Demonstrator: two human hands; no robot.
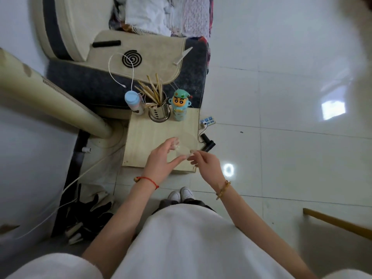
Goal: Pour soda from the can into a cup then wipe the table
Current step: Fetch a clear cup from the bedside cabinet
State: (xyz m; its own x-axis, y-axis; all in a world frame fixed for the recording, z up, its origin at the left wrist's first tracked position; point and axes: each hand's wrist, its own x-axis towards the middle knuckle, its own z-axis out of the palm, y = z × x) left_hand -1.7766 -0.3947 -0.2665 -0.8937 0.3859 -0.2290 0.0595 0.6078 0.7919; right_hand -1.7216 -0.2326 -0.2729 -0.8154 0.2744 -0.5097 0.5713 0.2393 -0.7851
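Note:
A clear plastic cup [184,144] lies tilted over the near right part of the small wooden table [145,141], held between both hands. My left hand [161,158] curls round its near side, fingers and thumb on the cup. The fingertips of my right hand [203,161] pinch the cup's rim from the right. No soda can and no cloth show in this view.
At the table's far edge stand a blue-lidded bottle [134,102], a metal holder of chopsticks [159,111] and a cartoon-figure bottle [179,106]. A sofa [124,77] lies beyond. A black device [208,142] and a power strip [208,120] lie on the floor to the right.

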